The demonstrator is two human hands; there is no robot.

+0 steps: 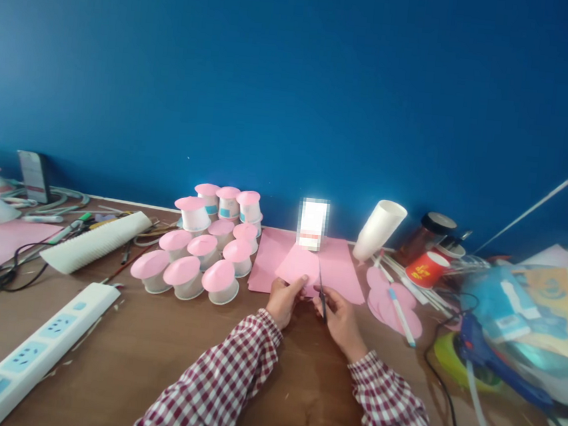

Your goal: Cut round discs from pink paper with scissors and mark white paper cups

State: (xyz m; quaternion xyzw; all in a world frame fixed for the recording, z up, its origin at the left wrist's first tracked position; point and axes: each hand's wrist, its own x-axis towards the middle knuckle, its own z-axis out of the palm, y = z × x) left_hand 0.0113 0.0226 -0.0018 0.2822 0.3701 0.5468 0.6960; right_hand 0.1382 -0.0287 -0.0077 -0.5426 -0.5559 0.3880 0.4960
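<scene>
My left hand [284, 301] pinches a piece of pink paper [300, 265] by its near edge, thumb on top. In my right hand [344, 321] is a pair of dark scissors [324, 301], their blades pointing away from me at the right side of the paper piece. Whether the blades are apart is too small to tell. Beneath and beyond the hands lie larger pink sheets [347, 262]. To the right, several pink paper discs [380, 301] overlap, with a white and blue marker [401, 316] lying across them.
Left of the sheets stand several white cups with pink tops [220, 280]. A white paper-cup stack [381, 229], a red cup [426, 269] and a blue glue gun [495, 367] with a cord are to the right. A power strip [59, 329] and another cup stack [95, 242] lie left.
</scene>
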